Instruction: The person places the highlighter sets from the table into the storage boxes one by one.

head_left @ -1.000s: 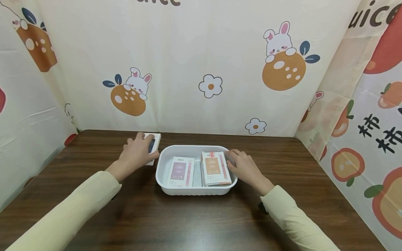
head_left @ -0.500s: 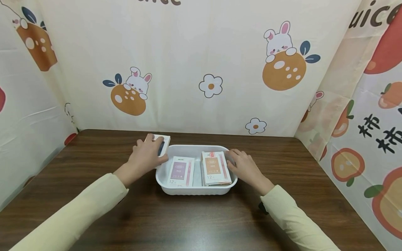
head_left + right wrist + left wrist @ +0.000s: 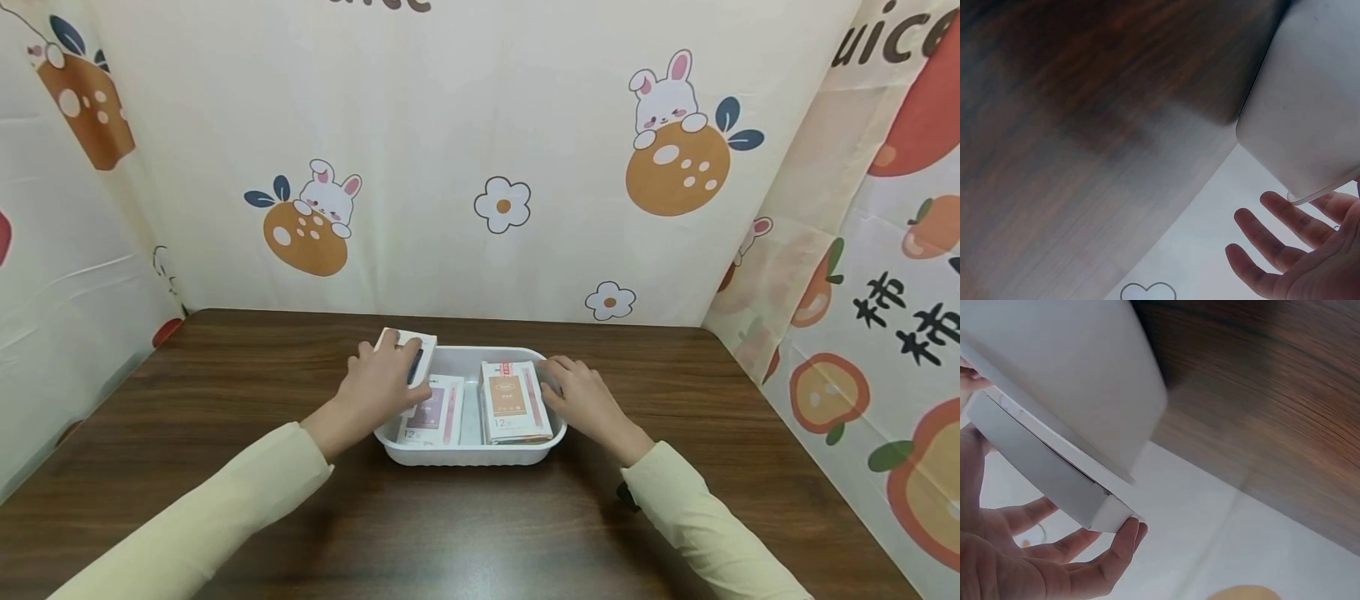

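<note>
My left hand [image 3: 375,383] grips a small white box [image 3: 425,343] with a dark patch on its face, held over the left end of a white plastic bin [image 3: 472,457]. In the left wrist view, fingertips hold the far end of the box [image 3: 1041,462], which is tilted close along the bin's rim. My right hand [image 3: 588,400] rests at the bin's right rim, and its fingers [image 3: 1260,234] look spread and fairly straight in the right wrist view. Inside the bin lie a box with a purple label [image 3: 427,417], partly covered by my left hand, and a box with an orange label [image 3: 510,400] on the right.
The bin stands on a dark wood-grain table [image 3: 480,533]. A pale curtain [image 3: 420,100] printed with rabbits and fruit hangs right behind the table's back edge, and more printed cloth [image 3: 862,333] closes off the sides.
My left hand has carried the white box rightward, from the table beside the bin to above the bin's left end. The right hand and the bin stay in place.
</note>
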The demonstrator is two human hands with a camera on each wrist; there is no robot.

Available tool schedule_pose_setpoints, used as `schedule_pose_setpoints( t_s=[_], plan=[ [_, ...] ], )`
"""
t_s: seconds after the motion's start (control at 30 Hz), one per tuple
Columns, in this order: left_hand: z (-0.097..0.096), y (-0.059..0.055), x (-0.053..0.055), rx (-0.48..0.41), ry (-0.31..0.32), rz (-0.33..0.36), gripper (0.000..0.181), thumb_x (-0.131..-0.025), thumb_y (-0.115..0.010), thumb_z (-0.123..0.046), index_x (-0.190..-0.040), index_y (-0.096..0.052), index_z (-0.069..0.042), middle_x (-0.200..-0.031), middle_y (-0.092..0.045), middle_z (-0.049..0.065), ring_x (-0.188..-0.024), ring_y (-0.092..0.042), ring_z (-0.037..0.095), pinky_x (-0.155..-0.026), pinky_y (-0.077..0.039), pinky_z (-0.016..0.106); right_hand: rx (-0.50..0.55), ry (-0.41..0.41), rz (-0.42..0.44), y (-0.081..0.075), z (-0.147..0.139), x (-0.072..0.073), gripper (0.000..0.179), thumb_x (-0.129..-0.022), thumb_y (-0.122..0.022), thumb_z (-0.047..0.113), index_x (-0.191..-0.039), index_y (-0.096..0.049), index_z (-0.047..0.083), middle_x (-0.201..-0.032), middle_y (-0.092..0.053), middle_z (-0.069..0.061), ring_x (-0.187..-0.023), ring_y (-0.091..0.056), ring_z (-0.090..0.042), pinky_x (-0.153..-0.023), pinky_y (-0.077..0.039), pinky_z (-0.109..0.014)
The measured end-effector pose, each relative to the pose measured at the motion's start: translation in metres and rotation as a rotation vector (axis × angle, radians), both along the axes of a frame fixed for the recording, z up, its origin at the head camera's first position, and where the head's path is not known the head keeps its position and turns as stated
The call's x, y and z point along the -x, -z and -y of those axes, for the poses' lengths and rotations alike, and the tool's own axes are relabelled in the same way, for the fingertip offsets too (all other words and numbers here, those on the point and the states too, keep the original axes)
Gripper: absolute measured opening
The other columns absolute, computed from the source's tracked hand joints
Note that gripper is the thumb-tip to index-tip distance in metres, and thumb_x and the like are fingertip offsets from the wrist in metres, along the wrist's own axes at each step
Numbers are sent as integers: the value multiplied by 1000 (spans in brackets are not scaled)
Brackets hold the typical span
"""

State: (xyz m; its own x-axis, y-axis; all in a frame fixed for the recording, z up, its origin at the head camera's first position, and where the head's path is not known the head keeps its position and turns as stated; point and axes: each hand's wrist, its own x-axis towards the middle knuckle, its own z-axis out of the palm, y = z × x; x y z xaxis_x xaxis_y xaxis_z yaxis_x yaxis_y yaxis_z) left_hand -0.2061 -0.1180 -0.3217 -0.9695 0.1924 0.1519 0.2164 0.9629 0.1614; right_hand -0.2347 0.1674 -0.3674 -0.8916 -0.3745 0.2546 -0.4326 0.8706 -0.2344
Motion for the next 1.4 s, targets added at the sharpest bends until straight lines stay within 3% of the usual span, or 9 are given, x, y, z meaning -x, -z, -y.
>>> schedule_pose_setpoints(
  t_s=[0.63, 0.97, 1.4],
  plan=[
    [-35, 10, -10, 79, 37, -134, 51, -76, -59, -41, -118, -54, -11, -112, -53, 19, -84, -55, 45, -68, -49, 51, -4, -3, -2, 0, 0, 0, 38, -88, -53, 22, -124, -55, 9, -121, -57, -13, -108, -55, -35, -86, -43, -54],
    [-39, 21, -15, 123, 69, -168, 52, -76, -58, -42, -116, -57, -9, -106, -57, 17, -80, -57, 38, -78, -46, 51, -9, 3, 5, 1, 0, 0, 39, -88, -53, 22, -125, -54, 9, -122, -56, -13, -110, -54, -35, -87, -42, -55],
    [-42, 32, -13, 15, 22, -69, 54, -75, -61, -40, -119, -56, -7, -109, -54, 18, -82, -56, 43, -68, -48, 52, -5, 5, 7, 1, 0, 0, 38, -89, -52, 22, -124, -55, 9, -122, -56, -13, -109, -54, -35, -86, -43, -54]
  ],
)
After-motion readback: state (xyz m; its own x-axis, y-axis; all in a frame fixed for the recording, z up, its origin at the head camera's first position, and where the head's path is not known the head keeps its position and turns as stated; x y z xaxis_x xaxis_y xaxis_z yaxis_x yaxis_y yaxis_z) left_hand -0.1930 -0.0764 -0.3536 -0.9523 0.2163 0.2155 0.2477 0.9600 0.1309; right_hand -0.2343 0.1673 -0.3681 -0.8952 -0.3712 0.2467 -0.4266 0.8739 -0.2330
